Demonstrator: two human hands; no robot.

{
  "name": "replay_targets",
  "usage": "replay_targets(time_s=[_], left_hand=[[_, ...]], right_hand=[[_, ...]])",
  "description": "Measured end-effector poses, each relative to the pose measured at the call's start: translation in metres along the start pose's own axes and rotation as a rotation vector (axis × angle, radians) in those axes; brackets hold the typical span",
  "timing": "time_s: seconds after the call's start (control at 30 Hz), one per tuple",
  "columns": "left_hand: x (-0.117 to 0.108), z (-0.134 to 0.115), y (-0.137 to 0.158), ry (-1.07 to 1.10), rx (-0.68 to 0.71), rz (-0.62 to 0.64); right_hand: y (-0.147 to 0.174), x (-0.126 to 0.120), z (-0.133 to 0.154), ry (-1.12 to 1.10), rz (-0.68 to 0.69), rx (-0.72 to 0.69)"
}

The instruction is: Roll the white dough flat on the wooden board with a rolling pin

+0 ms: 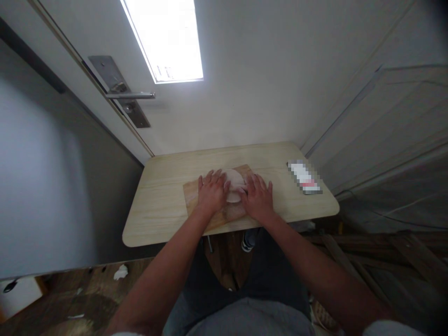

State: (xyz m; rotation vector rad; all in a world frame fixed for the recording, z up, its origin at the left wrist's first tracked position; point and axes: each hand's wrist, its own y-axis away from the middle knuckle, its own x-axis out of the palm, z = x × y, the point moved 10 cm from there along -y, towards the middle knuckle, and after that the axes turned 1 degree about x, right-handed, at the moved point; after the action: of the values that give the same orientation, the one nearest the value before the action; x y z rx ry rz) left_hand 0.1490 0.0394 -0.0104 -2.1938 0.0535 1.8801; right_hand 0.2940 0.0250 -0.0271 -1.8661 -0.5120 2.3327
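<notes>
A pale, round, flat piece that looks like dough (234, 185) lies on a brown wooden board (192, 192). My left hand (213, 190) rests palm down over its left side, fingers stretched out and thumb at its edge. On the opposite side my right hand (258, 195) also lies palm down with its fingers apart, its thumb touching or very near the round piece. Both palms hide parts of the board and of the piece's edges. I see no tool in either hand.
The board sits on a small light wooden table (157, 200) with rounded corners. A phone-like item with a blurred-out screen (304, 177) lies at the table's right. Behind stands a door with a metal handle (131, 95). A crumpled white scrap (121, 272) is on the floor.
</notes>
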Motion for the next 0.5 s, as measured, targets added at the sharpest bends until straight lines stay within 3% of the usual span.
replay_targets(time_s=[0.5], left_hand=[[0.019, 0.017, -0.084, -0.002, -0.001, 0.065]], right_hand=[[-0.086, 0.020, -0.016, 0.062, 0.104, 0.088]])
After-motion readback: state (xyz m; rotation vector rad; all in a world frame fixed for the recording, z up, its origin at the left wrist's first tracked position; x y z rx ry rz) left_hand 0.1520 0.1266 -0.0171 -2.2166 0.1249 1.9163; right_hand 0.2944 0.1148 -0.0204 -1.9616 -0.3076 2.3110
